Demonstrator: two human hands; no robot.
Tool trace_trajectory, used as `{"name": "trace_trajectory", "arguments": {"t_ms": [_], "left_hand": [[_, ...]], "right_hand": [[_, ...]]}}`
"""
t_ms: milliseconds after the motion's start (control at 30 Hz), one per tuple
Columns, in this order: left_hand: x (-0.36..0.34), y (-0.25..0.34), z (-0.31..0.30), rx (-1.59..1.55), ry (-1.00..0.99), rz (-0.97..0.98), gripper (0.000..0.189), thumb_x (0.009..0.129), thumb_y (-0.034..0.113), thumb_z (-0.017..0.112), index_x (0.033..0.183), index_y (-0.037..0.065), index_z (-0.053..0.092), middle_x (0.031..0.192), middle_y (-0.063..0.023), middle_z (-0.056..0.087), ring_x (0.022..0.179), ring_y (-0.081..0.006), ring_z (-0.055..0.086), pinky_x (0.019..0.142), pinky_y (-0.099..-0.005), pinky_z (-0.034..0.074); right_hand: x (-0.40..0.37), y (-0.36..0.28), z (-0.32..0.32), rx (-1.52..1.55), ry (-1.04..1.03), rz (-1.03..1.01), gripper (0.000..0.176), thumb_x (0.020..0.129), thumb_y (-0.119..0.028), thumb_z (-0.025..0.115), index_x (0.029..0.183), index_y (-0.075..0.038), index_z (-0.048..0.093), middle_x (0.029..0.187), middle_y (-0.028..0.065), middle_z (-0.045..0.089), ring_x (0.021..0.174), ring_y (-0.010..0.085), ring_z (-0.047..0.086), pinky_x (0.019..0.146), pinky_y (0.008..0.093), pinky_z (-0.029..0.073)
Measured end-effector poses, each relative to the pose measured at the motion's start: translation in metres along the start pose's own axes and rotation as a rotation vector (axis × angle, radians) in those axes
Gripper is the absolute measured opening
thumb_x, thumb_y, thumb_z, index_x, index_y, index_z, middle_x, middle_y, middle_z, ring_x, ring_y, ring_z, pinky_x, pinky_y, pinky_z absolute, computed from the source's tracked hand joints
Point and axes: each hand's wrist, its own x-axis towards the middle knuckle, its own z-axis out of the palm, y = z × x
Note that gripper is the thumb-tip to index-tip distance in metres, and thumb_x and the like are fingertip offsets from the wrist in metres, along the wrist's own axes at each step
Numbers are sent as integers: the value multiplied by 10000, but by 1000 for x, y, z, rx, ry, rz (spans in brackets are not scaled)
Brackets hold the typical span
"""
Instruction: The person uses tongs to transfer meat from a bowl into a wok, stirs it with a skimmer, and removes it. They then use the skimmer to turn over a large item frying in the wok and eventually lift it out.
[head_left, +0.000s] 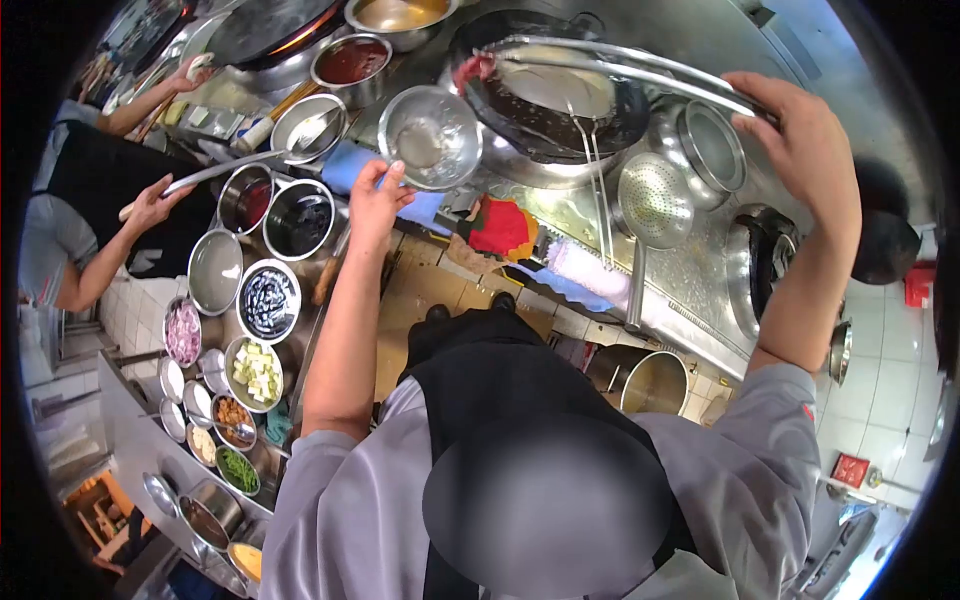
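Note:
My left hand [378, 205] grips the near rim of a small metal bowl [462, 112], held just left of the wok. A little pale liquid appears to lie in the bowl. My right hand [795, 125] is closed around the end of long metal tongs [660, 72] that reach leftward over the wok. At their tips is a piece of red, raw-looking meat [473, 72], near the bowl's far side. The dark wok [632, 120] below holds brown liquid with a pale, foamy patch. A second pair of tongs [598, 185] leans on the wok's near edge.
A perforated skimmer [655, 200] and metal bowls [715, 145] stand right of the wok. Crumpled red cloth [503, 226] lies at the counter edge. Pots of sauces and cut ingredients [254, 372] line the left. There, a co-worker's hand [150, 207] holds a ladle.

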Motion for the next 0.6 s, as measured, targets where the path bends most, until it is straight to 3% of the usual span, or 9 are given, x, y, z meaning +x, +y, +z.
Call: {"name": "trace_trajectory", "arguments": {"t_ms": [67,133,367,433,600], "left_hand": [[-1,1,-1,-15,-5,-32,144,831,203,561,778,113,461,741,-9,518,642,-126,551,583,-238,468],[-3,2,-3,-47,-5,-46,152,830,200,561,774,113,450,730,-7,514,629,-132,553,574,-238,468],[-14,13,-7,-45,66,-45,158,825,183,565,788,89,443,729,-13,496,597,-133,548,555,-246,476],[-17,13,-13,-56,73,-37,155,826,182,562,786,87,446,718,-13,499,596,-132,547,554,-245,474],[-33,14,-28,-46,136,-30,143,835,177,547,780,84,454,692,-14,508,585,-126,540,542,-241,468]], "right_hand": [[12,21,6,-46,8,14,290,729,-185,593,1018,-158,577,955,93,596,834,297,562,696,359,449],[26,38,20,-112,24,90,314,747,-180,585,1040,-73,550,952,118,603,868,291,569,735,348,433],[103,96,108,-130,-270,385,368,736,-265,607,1073,-124,559,1056,106,574,982,284,536,815,368,434],[115,107,133,-211,-350,456,322,762,-270,582,1058,-144,564,1015,76,596,958,282,557,779,420,450],[104,114,128,-139,-275,459,339,779,-310,557,1072,-139,561,1083,98,564,1021,285,520,825,413,433]]}}
